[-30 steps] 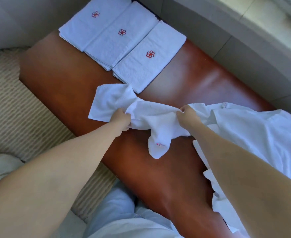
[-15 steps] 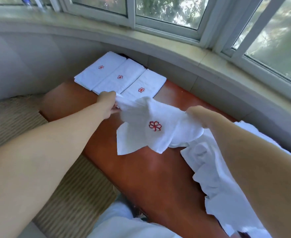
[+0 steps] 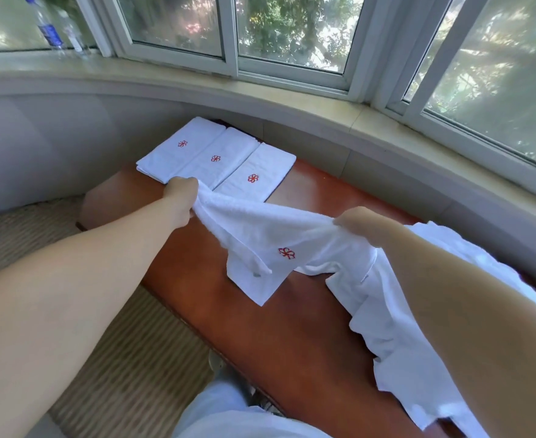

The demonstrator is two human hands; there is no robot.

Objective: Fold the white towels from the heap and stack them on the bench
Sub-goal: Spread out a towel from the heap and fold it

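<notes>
Head view: both hands, left hand [image 3: 181, 197] and right hand [image 3: 355, 221], grip the towel [image 3: 260, 238] with closed fingers; best pull it taut before lowering onto the table [image 3: 292, 327].

Behind the seat, a curved pale windowsill [image 3: 292, 90] under white-framed windows [image 3: 231, 36], green leaves blurred beyond the glass. At the far left of the sill, two clear plastic bottles [image 3: 47, 26] standing upright side by side, one with a blue label. Below the sill, grey wall panels [image 3: 55, 137]. On the floor at left, a ribbed beige rug [image 3: 127, 358].
</notes>
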